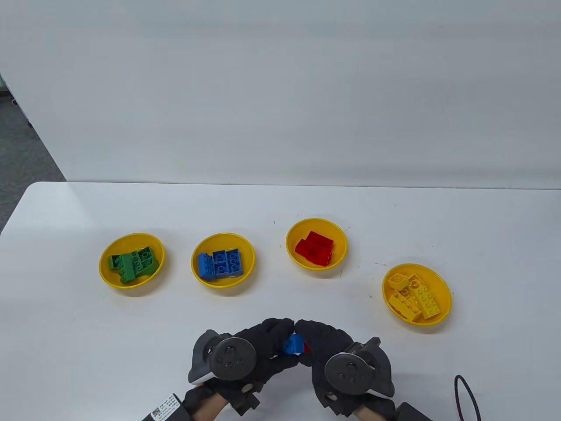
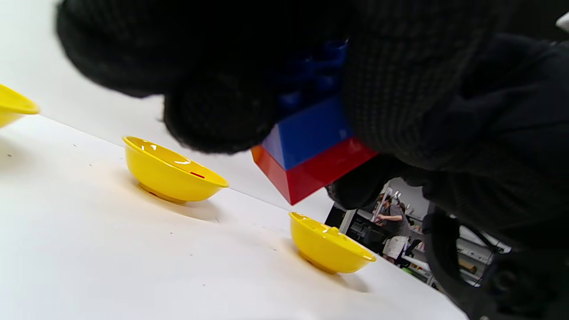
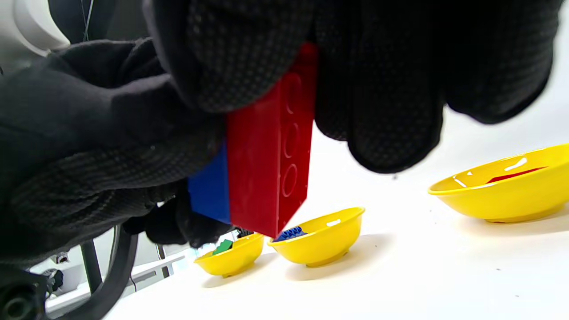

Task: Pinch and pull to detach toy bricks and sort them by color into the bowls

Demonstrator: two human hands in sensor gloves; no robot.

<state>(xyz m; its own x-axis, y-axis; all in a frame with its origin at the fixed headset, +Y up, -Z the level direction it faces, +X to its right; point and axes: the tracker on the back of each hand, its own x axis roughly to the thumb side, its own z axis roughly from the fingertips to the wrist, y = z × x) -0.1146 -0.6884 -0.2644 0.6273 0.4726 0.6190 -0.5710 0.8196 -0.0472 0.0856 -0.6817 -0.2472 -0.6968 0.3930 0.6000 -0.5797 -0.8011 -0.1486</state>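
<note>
Above the near edge of the table (image 1: 280,210), the left hand (image 1: 258,346) pinches the blue brick (image 1: 292,344) and the right hand (image 1: 326,346) pinches the red brick (image 3: 266,155) joined flat against it, so the seam runs between the two grips.

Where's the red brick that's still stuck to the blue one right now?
The red brick is held above the table's near edge between left hand and right hand, joined to the blue brick, nearer than the blue bowl and red bowl.
</note>
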